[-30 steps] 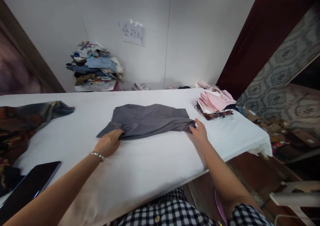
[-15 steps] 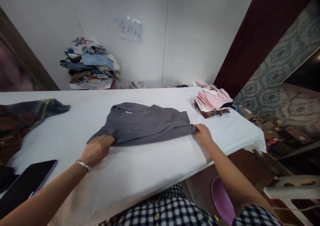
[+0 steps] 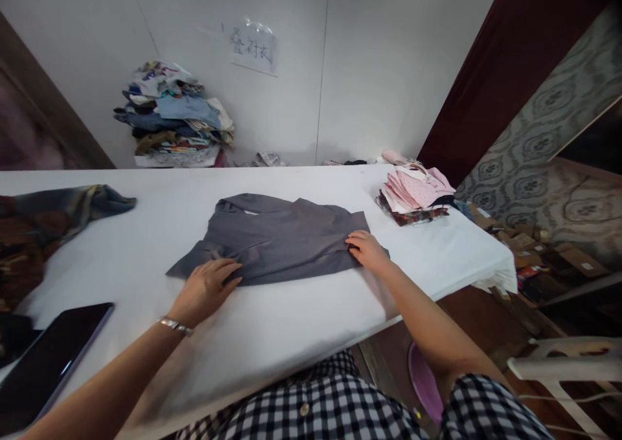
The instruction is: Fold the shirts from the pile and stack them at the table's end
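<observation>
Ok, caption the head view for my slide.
Both hands, left hand and right hand, press a folded grey shirt on a white table.

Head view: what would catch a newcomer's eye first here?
A folded grey shirt lies mid-table on the white tablecloth, with the left hand flat on its near-left edge and the right hand on its right end. A heap of mixed clothes stands against the back wall.

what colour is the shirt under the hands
Plain dark grey shirt, seen best in the head view.
</observation>
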`<control>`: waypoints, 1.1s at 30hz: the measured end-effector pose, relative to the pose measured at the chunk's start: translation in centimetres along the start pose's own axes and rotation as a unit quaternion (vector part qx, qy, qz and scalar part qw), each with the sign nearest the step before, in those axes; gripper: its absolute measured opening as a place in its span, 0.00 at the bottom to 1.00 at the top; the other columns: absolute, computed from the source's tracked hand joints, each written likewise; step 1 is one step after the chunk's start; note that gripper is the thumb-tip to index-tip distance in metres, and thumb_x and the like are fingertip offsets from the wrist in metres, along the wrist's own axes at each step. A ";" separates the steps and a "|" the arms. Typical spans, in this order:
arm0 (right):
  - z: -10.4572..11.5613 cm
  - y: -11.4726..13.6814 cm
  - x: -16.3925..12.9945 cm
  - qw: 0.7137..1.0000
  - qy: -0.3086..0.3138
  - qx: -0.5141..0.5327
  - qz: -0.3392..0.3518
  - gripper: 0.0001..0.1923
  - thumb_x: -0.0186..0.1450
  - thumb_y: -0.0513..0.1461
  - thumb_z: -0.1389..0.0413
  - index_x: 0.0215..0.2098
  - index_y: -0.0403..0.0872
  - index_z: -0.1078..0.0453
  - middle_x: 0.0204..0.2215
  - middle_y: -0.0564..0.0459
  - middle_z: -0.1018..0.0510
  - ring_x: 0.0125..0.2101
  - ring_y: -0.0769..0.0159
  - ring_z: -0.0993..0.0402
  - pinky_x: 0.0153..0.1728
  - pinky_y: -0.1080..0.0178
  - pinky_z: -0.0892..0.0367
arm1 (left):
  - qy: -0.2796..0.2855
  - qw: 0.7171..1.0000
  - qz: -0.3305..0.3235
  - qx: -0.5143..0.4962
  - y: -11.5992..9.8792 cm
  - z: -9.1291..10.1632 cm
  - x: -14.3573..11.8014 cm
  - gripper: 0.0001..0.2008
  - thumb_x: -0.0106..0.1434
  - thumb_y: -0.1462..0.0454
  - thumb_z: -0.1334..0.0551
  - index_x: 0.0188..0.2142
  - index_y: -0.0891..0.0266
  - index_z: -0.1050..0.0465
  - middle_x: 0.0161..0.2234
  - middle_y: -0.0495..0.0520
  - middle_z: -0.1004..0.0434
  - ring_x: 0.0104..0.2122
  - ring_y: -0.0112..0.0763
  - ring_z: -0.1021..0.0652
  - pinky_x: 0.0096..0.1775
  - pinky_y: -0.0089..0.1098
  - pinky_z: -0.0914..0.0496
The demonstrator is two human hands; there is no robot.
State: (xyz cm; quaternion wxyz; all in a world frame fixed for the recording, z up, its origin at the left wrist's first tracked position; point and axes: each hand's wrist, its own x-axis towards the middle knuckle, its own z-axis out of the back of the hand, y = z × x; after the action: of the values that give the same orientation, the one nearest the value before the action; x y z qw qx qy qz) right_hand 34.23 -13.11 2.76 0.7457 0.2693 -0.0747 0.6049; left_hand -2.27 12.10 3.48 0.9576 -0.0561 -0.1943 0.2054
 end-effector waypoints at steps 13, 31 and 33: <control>2.1 0.6 -4.0 0.999 -0.036 -0.017 0.021 0.15 0.62 0.31 0.52 0.39 0.47 0.26 0.41 0.46 0.23 0.46 0.57 0.30 0.49 0.51 0.33 | -0.013 0.998 -0.033 -0.048 -0.5 -1.2 0.0 0.17 0.67 0.56 0.50 0.40 0.58 0.23 0.44 0.57 0.21 0.45 0.39 0.23 0.49 0.40 0.30; -0.1 -2.0 -8.7 0.990 -0.050 0.049 -0.124 0.17 0.58 0.40 0.50 0.40 0.51 0.23 0.48 0.47 0.23 0.48 0.52 0.26 0.51 0.47 0.32 | -0.092 0.990 0.103 -0.043 -0.9 -0.5 -1.5 0.13 0.67 0.62 0.46 0.39 0.59 0.23 0.44 0.56 0.21 0.46 0.38 0.24 0.49 0.43 0.32; 0.2 -1.0 -7.6 0.984 -0.074 0.069 -0.148 0.15 0.61 0.44 0.49 0.40 0.50 0.23 0.48 0.46 0.23 0.47 0.53 0.26 0.51 0.49 0.32 | -0.111 0.980 0.162 -0.024 -0.3 -0.4 -1.5 0.11 0.65 0.62 0.45 0.39 0.58 0.23 0.44 0.56 0.21 0.45 0.40 0.24 0.49 0.44 0.32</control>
State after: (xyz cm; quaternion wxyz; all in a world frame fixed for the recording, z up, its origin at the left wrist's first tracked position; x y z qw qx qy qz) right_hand 33.28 -19.91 -0.75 0.7990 0.3723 -0.0476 0.4698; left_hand -3.28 11.25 2.67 0.8824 -0.0863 -0.2927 0.3581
